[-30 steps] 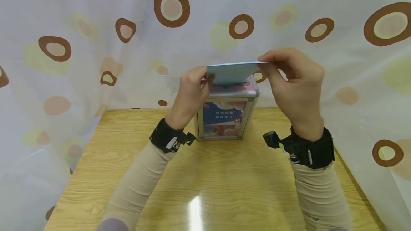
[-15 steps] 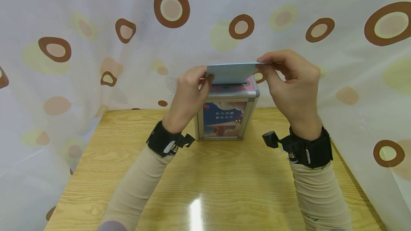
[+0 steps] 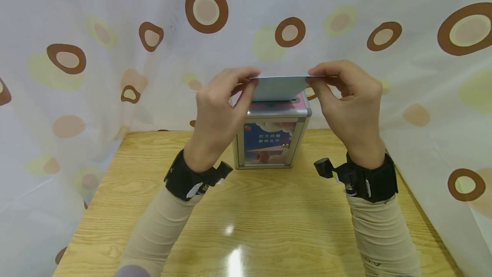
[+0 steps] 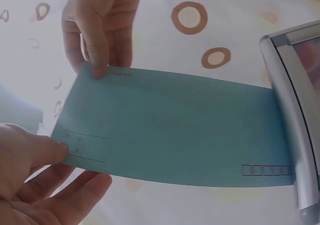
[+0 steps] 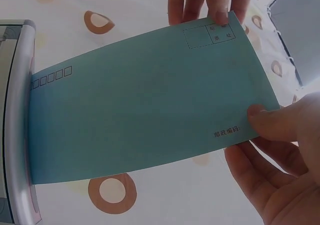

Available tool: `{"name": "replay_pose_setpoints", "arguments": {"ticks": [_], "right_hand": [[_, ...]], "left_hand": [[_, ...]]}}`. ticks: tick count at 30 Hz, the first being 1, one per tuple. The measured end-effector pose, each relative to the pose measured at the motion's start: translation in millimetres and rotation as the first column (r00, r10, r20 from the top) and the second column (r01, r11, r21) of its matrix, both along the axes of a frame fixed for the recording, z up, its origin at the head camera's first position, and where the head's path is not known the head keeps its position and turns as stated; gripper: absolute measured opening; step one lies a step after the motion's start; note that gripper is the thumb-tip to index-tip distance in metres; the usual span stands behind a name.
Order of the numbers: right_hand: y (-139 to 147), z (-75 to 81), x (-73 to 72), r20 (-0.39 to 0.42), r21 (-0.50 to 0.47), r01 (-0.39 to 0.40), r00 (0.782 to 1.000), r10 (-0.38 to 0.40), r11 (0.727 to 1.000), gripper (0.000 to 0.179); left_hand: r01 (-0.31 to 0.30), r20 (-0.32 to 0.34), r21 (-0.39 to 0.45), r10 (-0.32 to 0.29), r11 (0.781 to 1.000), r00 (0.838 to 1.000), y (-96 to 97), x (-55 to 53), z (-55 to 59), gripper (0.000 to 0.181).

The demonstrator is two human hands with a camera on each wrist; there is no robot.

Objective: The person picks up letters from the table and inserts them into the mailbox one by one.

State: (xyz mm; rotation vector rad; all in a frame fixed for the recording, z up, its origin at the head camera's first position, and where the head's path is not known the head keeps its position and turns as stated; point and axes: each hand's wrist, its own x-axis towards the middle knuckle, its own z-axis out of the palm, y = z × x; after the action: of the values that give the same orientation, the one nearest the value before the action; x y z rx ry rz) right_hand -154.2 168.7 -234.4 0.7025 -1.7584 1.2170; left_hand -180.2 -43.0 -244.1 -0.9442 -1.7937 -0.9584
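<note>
A pale blue envelope [image 3: 280,89] stands on edge over the pink top of a metal-framed letter box [image 3: 276,113], its lower edge at the slot [image 3: 295,100]. My left hand [image 3: 219,116] pinches the envelope's upper left corner between thumb and fingers. At the opposite upper corner, my right hand [image 3: 351,104] holds it the same way. In the left wrist view, printed lines and a row of small boxes show on the envelope [image 4: 175,130], whose far end meets the box's rim [image 4: 290,115]. The right wrist view shows the envelope [image 5: 145,110] slightly bowed.
The letter box stands at the back of a wooden table [image 3: 269,208], its front door bearing a picture panel [image 3: 265,144] and a small lock [image 3: 285,145]. Behind and beside the table hangs a white sheet [image 3: 238,54] with brown ring patterns.
My left hand has shifted its grip from the envelope's left side up to the top corner, its wrist moving left and nearer. The envelope's lower edge has settled at the slot; my right hand barely moved.
</note>
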Motion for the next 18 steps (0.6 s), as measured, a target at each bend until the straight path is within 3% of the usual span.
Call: {"name": "replay_pose_setpoints", "arguments": {"ticks": [7, 18], "right_hand": [[4, -2.5, -1.5, -0.015, -0.019, 0.036, 0.999, -0.037, 0.999, 0.013], [12, -10.9, -8.5, -0.038, 0.023, 0.075, 0.997, -0.074, 0.997, 0.012]], "left_hand": [[-0.002, -0.036, 0.006, 0.002, 1.0, 0.999, -0.7, 3.3, 4.1, 0.011], [-0.003, -0.047, 0.027, 0.004, 1.0, 0.999, -1.7, 0.1, -4.9, 0.012]]}}
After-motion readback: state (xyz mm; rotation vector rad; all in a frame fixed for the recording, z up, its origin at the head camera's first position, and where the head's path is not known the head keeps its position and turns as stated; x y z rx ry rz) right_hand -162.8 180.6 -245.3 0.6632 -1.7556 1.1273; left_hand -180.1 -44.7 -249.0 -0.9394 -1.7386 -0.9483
